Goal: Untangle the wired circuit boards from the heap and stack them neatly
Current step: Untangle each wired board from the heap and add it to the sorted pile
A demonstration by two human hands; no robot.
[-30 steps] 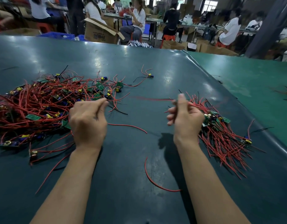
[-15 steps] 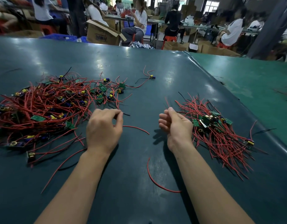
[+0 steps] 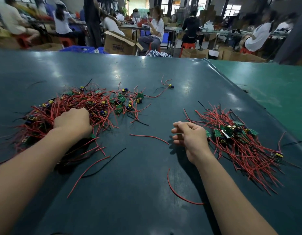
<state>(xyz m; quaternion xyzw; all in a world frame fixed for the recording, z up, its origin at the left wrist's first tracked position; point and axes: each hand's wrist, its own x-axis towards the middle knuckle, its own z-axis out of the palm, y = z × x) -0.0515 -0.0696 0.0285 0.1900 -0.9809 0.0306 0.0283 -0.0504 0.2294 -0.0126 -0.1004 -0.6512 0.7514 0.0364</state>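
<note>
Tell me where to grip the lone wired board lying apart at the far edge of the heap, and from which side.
Pinch the lone wired board by its small body at the right end, coming from above on the right. Its red and black leads trail left toward the heap, so a hold on the wires would likely drag into the tangle. The right hand is nearer.

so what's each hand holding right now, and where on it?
Left hand is dug into the tangled heap; its fingers are hidden, so any hold can't be told. Right hand hangs loosely curled, holding nothing.
</note>
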